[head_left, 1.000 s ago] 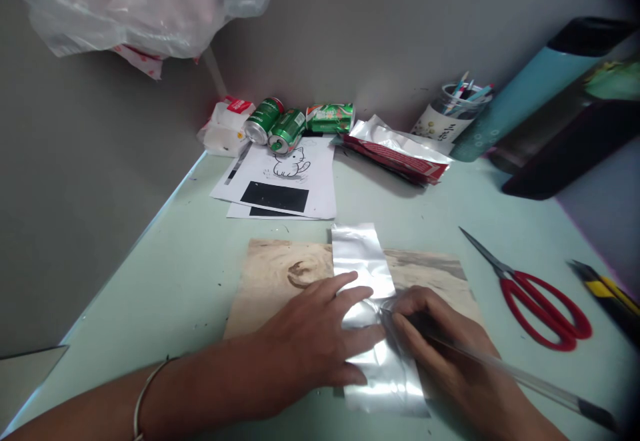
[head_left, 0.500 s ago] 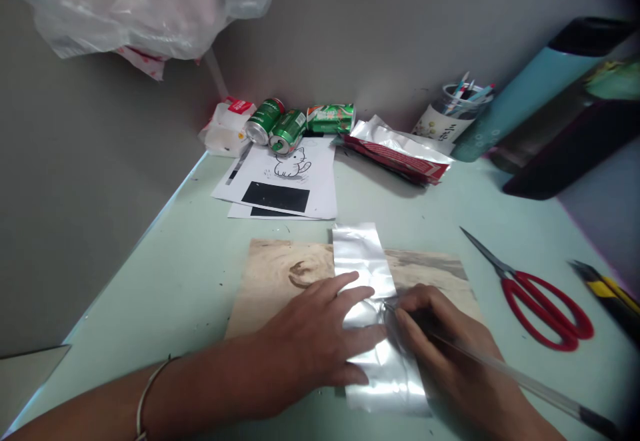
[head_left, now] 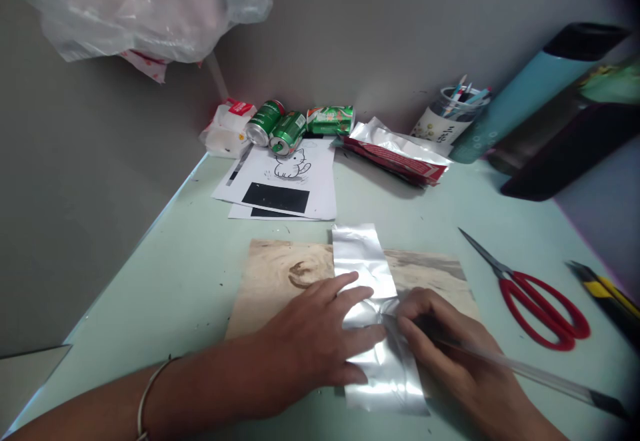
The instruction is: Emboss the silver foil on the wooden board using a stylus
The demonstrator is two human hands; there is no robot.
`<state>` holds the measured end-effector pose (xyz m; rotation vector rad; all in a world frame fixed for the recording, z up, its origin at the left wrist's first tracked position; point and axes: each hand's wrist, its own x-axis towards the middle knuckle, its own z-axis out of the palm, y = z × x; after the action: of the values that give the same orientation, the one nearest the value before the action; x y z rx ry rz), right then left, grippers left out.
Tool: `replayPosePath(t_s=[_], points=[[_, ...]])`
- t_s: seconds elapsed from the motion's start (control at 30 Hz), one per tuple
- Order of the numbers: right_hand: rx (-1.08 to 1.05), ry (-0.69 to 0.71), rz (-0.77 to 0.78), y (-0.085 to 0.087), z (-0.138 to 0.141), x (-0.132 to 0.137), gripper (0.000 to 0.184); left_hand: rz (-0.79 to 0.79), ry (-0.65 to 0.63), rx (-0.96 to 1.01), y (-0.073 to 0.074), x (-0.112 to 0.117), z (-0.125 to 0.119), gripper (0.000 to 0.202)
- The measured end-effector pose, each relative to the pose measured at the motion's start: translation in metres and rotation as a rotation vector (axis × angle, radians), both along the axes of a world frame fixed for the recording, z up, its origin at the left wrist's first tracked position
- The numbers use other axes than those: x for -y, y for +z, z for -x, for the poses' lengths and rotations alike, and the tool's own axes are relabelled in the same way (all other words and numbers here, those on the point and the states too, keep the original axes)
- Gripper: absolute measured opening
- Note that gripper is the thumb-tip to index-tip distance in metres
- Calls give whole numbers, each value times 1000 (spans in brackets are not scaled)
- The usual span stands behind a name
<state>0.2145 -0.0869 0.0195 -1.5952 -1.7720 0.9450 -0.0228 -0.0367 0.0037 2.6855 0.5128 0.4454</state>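
Pen (head_left: 545,378), one; silvery strip (head_left: 364,261), one.

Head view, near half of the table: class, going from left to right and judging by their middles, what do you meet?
Bracelet → left hand → silver strip → right hand → red-handled scissors → black-and-yellow tool.

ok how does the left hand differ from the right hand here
The left hand lies palm down with fingers spread over the silver sheet, while the right hand is curled, holding a clear pen. The left hand has a bracelet on its wrist; the right hand shows none. Both hands are ungloved and at the sheet.
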Motion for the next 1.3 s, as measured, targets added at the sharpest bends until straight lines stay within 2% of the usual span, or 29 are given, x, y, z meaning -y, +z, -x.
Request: replayPosePath(t_s=[0.17, 0.37, 0.93, 1.03, 1.13, 1.3], points=[[30, 12, 27, -1, 1, 0, 20, 17, 5, -39, 3, 0, 0, 46], [35, 24, 31, -2, 1, 0, 19, 17, 12, -17, -1, 1, 0, 46], [30, 9, 26, -4, -1, 0, 17, 25, 13, -74, 13, -1, 1, 46], [-55, -46, 33, 1, 1, -1, 19, 21, 7, -63, 16, -1, 1, 42], [-130, -168, -5, 5, 3, 0, 20, 2, 3, -41, 12, -1, 0, 43], [-63, -319, -168, 12, -4, 5, 16, -91, 37, -35, -3, -1, -5, 65]])
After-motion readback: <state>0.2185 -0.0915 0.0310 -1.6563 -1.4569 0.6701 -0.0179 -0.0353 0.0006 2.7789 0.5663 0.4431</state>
